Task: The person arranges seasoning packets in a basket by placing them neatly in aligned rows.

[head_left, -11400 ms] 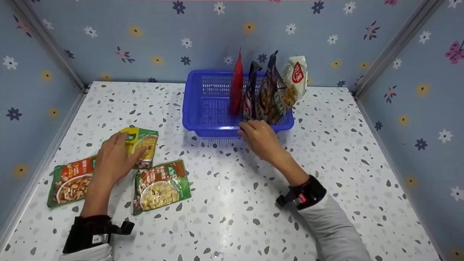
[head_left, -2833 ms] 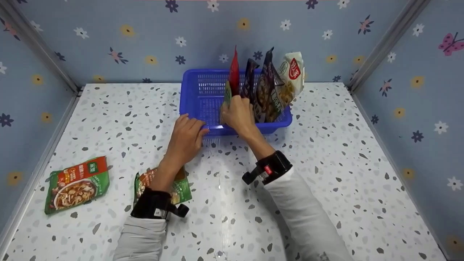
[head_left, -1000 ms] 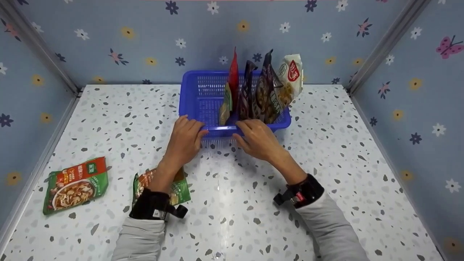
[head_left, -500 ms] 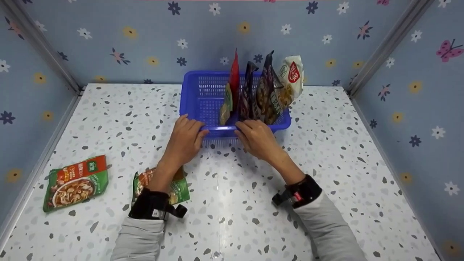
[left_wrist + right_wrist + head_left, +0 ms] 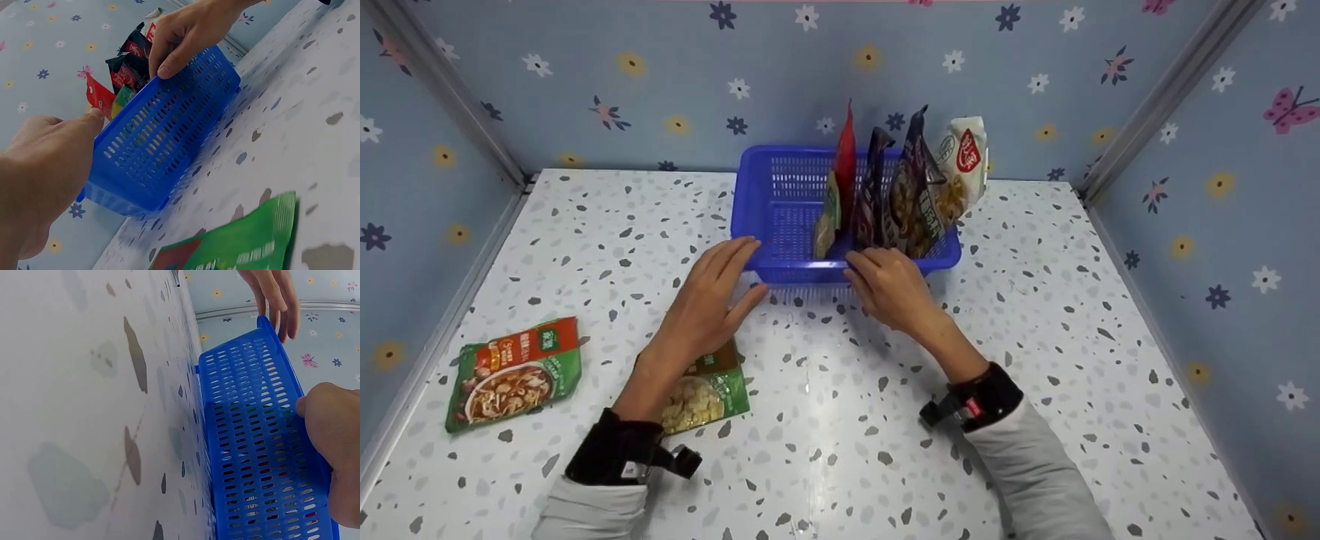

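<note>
My right hand [image 5: 894,289] grips the front rim of a blue plastic basket [image 5: 802,265], fingers curled over it. The left hand [image 5: 697,307] is at the basket's front left corner, fingers extended and thumb spread, holding nothing. Inside the basket several packets stand on edge: a small green-yellow one [image 5: 826,221], a red one [image 5: 846,165], two dark ones and a white one [image 5: 966,159] leaning at the right end. Under the left forearm lies a brown-and-green food packet [image 5: 703,397], partly hidden; its green end [image 5: 247,239] shows in the left wrist view.
A red-and-green food packet [image 5: 514,375] lies flat on the speckled white table [image 5: 840,465] at the left. Flower-patterned walls [image 5: 780,67] enclose the table at the back and both sides. The basket stands close to the back wall.
Earlier, the green-yellow packet went from the table into the basket, the right hand setting it beside the red one. Just now the left hand let go of the rim and shifted left; the right stays.
</note>
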Available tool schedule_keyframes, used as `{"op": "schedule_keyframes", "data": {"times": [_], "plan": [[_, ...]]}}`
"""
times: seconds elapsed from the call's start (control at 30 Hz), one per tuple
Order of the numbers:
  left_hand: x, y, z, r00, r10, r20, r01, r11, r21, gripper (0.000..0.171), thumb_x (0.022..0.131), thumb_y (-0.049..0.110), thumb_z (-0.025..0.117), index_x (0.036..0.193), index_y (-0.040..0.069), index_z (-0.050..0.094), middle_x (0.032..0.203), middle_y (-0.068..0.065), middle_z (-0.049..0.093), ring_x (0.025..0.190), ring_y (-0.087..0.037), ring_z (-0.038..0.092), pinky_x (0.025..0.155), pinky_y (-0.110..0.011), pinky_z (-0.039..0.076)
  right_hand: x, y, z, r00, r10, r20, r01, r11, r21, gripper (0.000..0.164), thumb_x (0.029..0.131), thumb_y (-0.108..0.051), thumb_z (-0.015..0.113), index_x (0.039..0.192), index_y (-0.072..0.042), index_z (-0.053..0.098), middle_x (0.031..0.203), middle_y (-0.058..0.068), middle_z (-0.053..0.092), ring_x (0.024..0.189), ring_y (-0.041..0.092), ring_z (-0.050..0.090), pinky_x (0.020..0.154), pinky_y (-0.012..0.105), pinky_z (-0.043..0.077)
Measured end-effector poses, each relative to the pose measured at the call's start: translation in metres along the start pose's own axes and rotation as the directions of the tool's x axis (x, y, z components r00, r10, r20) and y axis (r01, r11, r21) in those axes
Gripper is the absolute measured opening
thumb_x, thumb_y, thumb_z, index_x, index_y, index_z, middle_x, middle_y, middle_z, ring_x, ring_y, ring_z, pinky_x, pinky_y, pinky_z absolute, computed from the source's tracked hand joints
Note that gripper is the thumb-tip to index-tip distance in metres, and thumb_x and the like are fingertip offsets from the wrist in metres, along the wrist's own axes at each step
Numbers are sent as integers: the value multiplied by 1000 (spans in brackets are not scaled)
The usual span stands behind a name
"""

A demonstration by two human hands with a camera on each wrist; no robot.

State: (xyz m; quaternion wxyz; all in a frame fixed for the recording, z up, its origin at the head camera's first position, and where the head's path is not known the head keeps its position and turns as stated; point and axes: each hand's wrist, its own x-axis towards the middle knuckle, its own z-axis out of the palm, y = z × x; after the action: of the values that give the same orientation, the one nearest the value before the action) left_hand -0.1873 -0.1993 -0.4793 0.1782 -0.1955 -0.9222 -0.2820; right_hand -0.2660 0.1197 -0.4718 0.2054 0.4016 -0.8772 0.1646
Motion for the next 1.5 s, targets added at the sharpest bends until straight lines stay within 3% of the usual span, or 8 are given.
{"op": "schedule_keyframes", "data": {"times": [0.3, 0.43, 0.53, 0.7, 1.0, 1.17, 1.3, 1.5], "plan": [[-52, -18, -25, 1000, -12, -13, 12, 999, 53, 70, 108, 29, 79, 166, 3, 52, 167, -23, 57, 157, -47, 51, 130, -66, 39, 0, -1, 2, 1000, -16, -17, 15, 1000, -2, 31, 117, -22, 62, 131, 1, 79, 109, 16, 84, 99, 34, 81, 88, 49, 65], [-69, -21, -35, 997, -63, 48, 60, 996, 69, 73, 107, 32, 80, 168, 5, 51, 168, -23, 56, 157, -48, 49, 130, -68, 39, 1, -1, 2, 1000, -11, -18, 12, 1000, 2, 32, 117, -22, 62, 131, 1, 79, 109, 16, 84, 98, 34, 81, 87, 48, 65], [-81, -22, -42, 981, -129, 143, 120, 990, 76, 73, 109, 38, 77, 168, 5, 50, 169, -25, 54, 158, -50, 48, 131, -70, 37, 0, -1, 2, 1000, -7, -8, 7, 1000, 2, 32, 117, -22, 62, 132, 1, 79, 110, 15, 84, 100, 33, 81, 87, 47, 65], [-96, -25, -49, 939, -211, 270, 192, 977, 96, 77, 108, 50, 74, 166, 4, 51, 168, -29, 53, 157, -54, 47, 129, -75, 37, 0, -1, 2, 1000, 2, 2, -2, 1000, -2, 33, 117, -23, 62, 134, 0, 78, 111, 15, 84, 100, 33, 80, 88, 47, 65], [-104, -30, -52, 898, -271, 347, 237, 962, 138, 97, 99, 68, 78, 164, 1, 53, 161, -30, 56, 148, -55, 55, 121, -76, 45, -2, 0, 2, 1000, -1, -13, 1, 1000, -8, 32, 117, -23, 63, 133, 0, 78, 113, 15, 84, 102, 33, 81, 89, 46, 65], [-103, -31, -50, 901, -265, 343, 230, 963, 140, 95, 96, 67, 82, 156, -2, 60, 152, -28, 62, 138, -52, 61, 114, -71, 52, -2, -1, 2, 1000, -3, -9, 3, 1000, -17, 32, 117, -23, 62, 134, -1, 78, 115, 15, 84, 105, 33, 81, 90, 47, 65], [-101, -32, -48, 907, -254, 335, 221, 966, 133, 90, 93, 65, 86, 147, -3, 67, 136, -22, 67, 120, -41, 66, 101, -61, 57, -2, -1, 2, 1000, -8, -22, 8, 1000, -25, 32, 117, -23, 62, 133, -1, 79, 115, 15, 84, 106, 33, 80, 90, 48, 64], [-98, -32, -46, 900, -258, 351, 242, 966, 90, 81, 91, 60, 91, 139, -3, 70, 123, -16, 66, 105, -28, 60, 88, -50, 52, -1, 1, 2, 1000, -16, -23, 15, 999, -34, 32, 117, -23, 62, 132, 0, 79, 114, 15, 84, 105, 33, 80, 90, 47, 64]]}}
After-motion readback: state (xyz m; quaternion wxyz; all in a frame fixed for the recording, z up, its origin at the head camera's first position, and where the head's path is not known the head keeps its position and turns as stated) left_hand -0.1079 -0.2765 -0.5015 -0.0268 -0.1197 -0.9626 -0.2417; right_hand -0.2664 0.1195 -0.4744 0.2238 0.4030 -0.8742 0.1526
